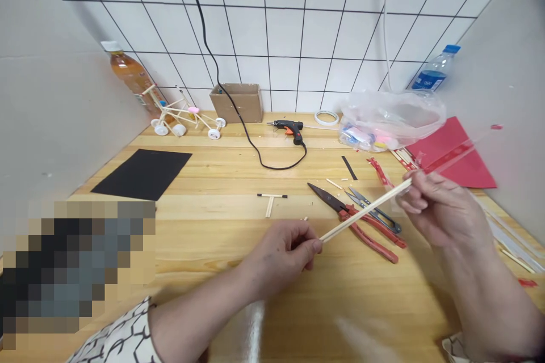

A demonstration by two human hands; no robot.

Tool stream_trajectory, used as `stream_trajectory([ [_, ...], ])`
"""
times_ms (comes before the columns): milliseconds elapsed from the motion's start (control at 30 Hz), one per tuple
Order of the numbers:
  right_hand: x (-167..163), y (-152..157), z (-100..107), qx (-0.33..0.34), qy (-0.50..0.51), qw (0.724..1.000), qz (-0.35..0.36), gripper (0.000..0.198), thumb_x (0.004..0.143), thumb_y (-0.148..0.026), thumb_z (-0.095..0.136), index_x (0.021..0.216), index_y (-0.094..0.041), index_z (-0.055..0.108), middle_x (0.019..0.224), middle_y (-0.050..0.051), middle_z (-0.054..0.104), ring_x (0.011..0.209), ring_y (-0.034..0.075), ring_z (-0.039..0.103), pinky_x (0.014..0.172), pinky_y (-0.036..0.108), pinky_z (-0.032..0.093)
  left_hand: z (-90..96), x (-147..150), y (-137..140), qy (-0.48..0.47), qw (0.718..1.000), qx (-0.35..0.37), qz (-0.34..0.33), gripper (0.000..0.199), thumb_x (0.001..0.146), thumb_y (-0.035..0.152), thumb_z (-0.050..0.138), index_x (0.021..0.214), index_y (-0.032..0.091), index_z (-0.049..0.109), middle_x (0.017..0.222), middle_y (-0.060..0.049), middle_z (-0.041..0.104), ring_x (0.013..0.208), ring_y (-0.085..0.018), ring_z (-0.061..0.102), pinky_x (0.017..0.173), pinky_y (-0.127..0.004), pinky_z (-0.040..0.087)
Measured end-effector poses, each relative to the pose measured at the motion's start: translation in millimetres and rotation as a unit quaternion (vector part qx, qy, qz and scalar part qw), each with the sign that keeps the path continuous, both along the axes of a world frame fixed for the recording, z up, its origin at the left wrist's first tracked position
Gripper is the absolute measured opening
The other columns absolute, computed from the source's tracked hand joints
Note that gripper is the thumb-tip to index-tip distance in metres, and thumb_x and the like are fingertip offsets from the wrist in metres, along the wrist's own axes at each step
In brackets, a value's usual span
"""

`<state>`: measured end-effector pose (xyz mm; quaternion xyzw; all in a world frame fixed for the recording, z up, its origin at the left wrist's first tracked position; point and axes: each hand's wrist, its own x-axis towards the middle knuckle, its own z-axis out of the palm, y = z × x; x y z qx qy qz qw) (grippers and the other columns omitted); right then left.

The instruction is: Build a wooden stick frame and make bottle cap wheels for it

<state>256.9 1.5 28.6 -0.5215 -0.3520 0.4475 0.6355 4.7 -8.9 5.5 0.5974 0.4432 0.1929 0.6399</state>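
A pair of slim wooden chopsticks [366, 210] slants up to the right above the table, lying side by side. My left hand [289, 247] pinches their lower end. At the upper end, my right hand [443, 204] closes its fingers around them. A clear plastic wrapper [464, 150] with red print appears to stretch up and right from my right hand. Beneath the chopsticks lie red-handled pliers [340, 210] and small thread snips [378, 212]. Left of the pliers is a T-shaped piece of sticks [271, 201] with dark ends on its crossbar.
A black hot glue gun [289, 127] with its cord lies near a cardboard box [238, 103]. Black paper [142, 174], a stick-built wheeled model [187, 113] and a tea bottle [130, 74] are left. Tape [326, 118], a plastic bag [392, 116], red paper [451, 147] and a water bottle [434, 71] are right.
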Motion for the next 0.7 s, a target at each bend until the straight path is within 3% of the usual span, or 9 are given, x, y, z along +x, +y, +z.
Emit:
stream_trajectory([
  [67,22.4,1.0,7.5,0.041,-0.046,0.995,-0.084,0.036,0.059,-0.033,0.078,0.053,-0.02,0.044,0.055,-0.005,0.033,0.047,0.006,0.026,0.044,0.028,0.017,-0.3,0.0,1.1,-0.002,1.0,-0.006,0.002,0.02,0.073,0.033,0.054,0.063,0.015,0.053,0.051,0.003,0.049,0.049,-0.009,0.042,0.048,-0.022,0.029],
  [133,40.4,-0.2,11.9,0.082,-0.113,0.97,-0.197,0.039,0.062,-0.03,0.075,0.053,-0.021,0.039,0.058,-0.004,0.032,0.051,0.007,0.03,0.047,0.03,0.018,-1.6,0.7,2.8,-0.025,0.999,-0.019,0.019,0.02,0.071,0.033,0.056,0.062,0.015,0.054,0.05,0.003,0.049,0.048,-0.008,0.042,0.048,-0.021,0.03],
  [200,50.4,-1.4,12.0,0.047,-0.18,0.954,-0.234,0.034,0.067,-0.032,0.072,0.056,-0.021,0.042,0.058,-0.003,0.035,0.05,0.008,0.032,0.047,0.031,0.018,-4.1,1.2,5.1,-0.063,0.996,-0.035,0.049,0.022,0.071,0.034,0.058,0.062,0.015,0.054,0.049,0.004,0.049,0.047,-0.008,0.043,0.048,-0.021,0.032],
  [267,52.4,-0.6,8.6,-0.084,-0.345,0.916,-0.187,0.03,0.073,-0.041,0.065,0.06,-0.02,0.048,0.056,-0.001,0.042,0.049,0.009,0.035,0.048,0.031,0.022,-7.2,1.1,7.9,-0.093,0.991,-0.05,0.08,0.023,0.07,0.036,0.059,0.063,0.014,0.055,0.049,0.003,0.051,0.046,-0.008,0.044,0.048,-0.02,0.032],
  [367,49.0,4.7,0.8,-0.245,-0.546,0.798,-0.072,0.031,0.07,-0.043,0.065,0.056,-0.02,0.051,0.05,0.0,0.048,0.046,0.012,0.041,0.049,0.031,0.027,-11.4,-0.1,11.3,-0.125,0.984,-0.07,0.109,0.024,0.069,0.037,0.062,0.065,0.014,0.057,0.049,0.002,0.053,0.046,-0.007,0.045,0.047,-0.02,0.033],
  [433,49.3,8.0,-3.2,-0.27,-0.566,0.778,-0.044,0.032,0.064,-0.038,0.071,0.048,-0.02,0.049,0.043,0.0,0.048,0.041,0.013,0.04,0.047,0.031,0.024,-12.9,-0.8,12.3,-0.142,0.98,-0.08,0.116,0.024,0.068,0.036,0.064,0.064,0.013,0.058,0.049,0.002,0.053,0.046,-0.007,0.046,0.047,-0.02,0.035],
  [567,60.1,8.4,-5.5,-0.333,-0.616,0.713,-0.025,0.036,0.067,-0.044,0.068,0.045,-0.021,0.05,0.038,0.004,0.049,0.033,0.014,0.039,0.044,0.031,0.021,-13.3,-0.5,12.3,-0.156,0.976,-0.092,0.124,0.024,0.067,0.036,0.065,0.065,0.012,0.059,0.049,0.002,0.054,0.045,-0.007,0.046,0.047,-0.02,0.036],
  [633,63.0,7.4,-5.5,-0.306,-0.658,0.686,-0.057,0.035,0.064,-0.048,0.07,0.049,-0.021,0.053,0.038,0.005,0.048,0.035,0.014,0.038,0.044,0.031,0.022,-12.9,0.3,11.8,-0.159,0.974,-0.096,0.126,0.024,0.068,0.035,0.064,0.064,0.012,0.059,0.049,0.002,0.054,0.044,-0.007,0.046,0.046,-0.02,0.035],
  [700,57.2,6.5,-6.2,-0.216,-0.67,0.701,-0.112,0.034,0.059,-0.05,0.073,0.06,-0.02,0.059,0.044,0.004,0.051,0.041,0.016,0.041,0.045,0.031,0.025,-12.2,1.1,11.3,-0.158,0.974,-0.101,0.124,0.024,0.067,0.036,0.064,0.064,0.013,0.059,0.048,0.002,0.055,0.045,-0.007,0.046,0.045,-0.019,0.034],
])
